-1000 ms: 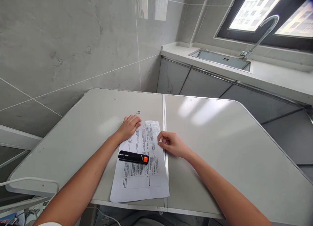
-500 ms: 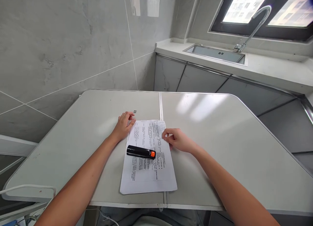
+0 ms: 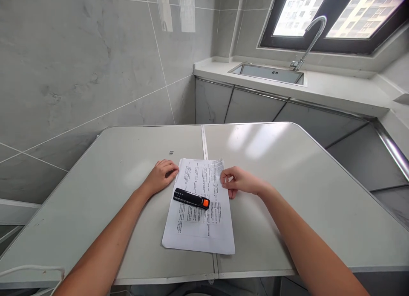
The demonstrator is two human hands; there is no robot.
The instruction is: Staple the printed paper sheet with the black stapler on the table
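Note:
A printed sheet of paper (image 3: 204, 221) lies on the pale folding table (image 3: 287, 181), across its centre seam. A black stapler-like tool with an orange end (image 3: 191, 198) rests across the sheet. My left hand (image 3: 160, 176) lies with its fingers curled loosely at the sheet's upper left edge, touching the paper's corner. My right hand (image 3: 239, 181) sits at the sheet's upper right edge, thumb and fingers pinched on the paper's edge.
A tiny dark metal piece (image 3: 171, 152) lies on the table beyond my left hand. Behind the table, a counter carries a steel sink (image 3: 266, 73) and a curved tap (image 3: 308, 36) under a window. A tiled wall stands to the left.
The view has swung left, so the sheet and the tool now sit further right in the picture. The sheet has turned a little clockwise under my hands. Both hands remain at its top edge.

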